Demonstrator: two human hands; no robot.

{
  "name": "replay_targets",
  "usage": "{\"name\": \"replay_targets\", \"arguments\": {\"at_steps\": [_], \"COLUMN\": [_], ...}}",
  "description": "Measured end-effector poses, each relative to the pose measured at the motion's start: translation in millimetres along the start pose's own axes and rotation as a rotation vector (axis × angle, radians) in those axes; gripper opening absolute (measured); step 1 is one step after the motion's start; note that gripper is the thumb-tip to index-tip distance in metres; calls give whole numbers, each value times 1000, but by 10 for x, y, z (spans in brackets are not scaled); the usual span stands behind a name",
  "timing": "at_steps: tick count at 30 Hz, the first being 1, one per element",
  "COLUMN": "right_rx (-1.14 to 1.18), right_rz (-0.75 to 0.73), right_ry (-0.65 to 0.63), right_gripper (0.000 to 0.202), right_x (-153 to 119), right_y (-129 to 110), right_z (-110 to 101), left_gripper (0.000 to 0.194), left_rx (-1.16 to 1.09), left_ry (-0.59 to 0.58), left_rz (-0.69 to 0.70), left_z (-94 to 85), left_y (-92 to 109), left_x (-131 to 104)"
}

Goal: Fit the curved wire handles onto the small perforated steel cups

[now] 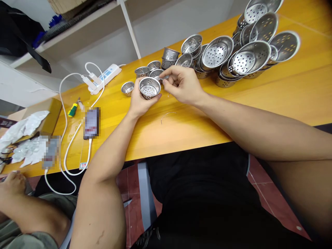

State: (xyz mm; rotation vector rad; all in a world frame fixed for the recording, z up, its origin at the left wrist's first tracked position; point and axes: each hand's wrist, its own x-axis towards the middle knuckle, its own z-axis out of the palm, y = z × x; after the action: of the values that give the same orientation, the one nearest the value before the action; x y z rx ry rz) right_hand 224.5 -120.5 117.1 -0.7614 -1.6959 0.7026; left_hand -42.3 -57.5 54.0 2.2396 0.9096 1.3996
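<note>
My left hand (140,102) is wrapped round a small perforated metal cup (149,90), holding it a little above the table with its mouth tilted towards me. At the cup's right rim, my right hand (183,84) pinches a thin piece of wire (161,79) between thumb and forefinger. Whether the wire passes through a hole in the cup is too small to tell. Another thin curved wire (166,115) lies on the table below my hands. Just behind the held cup stand several similar small cups, among them one at the left (128,89).
Stacks of larger perforated cups (243,62) fill the back right of the yellow table (197,121). Leftward are a power strip (105,79), white cables, a phone (91,123), a green-handled screwdriver (73,109) and plastic bags (24,128). Another person's arm (33,211) rests at lower left.
</note>
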Motion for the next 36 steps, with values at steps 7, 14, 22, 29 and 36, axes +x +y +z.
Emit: {"name": "replay_targets", "arguments": {"at_steps": [7, 14, 22, 29, 36], "right_rx": [15, -77, -74, -95, -86], "right_rz": [-16, 13, 27, 66, 52], "right_ry": [-8, 25, 35, 55, 57], "right_gripper": [32, 8, 15, 8, 23], "right_x": [2, 5, 8, -5, 3], "right_y": [93, 102, 18, 65, 95], "right_z": [68, 108, 110, 100, 118], "left_gripper": [110, 118, 120, 119, 118], "left_rx": [2, -52, -159, -109, -76], "left_ry": [0, -61, -38, -110, -134], "left_rz": [-18, 47, 232, 136, 93], "left_z": [0, 56, 104, 83, 76], "left_y": [131, 33, 23, -36, 70], "left_x": [35, 18, 39, 0, -14]}}
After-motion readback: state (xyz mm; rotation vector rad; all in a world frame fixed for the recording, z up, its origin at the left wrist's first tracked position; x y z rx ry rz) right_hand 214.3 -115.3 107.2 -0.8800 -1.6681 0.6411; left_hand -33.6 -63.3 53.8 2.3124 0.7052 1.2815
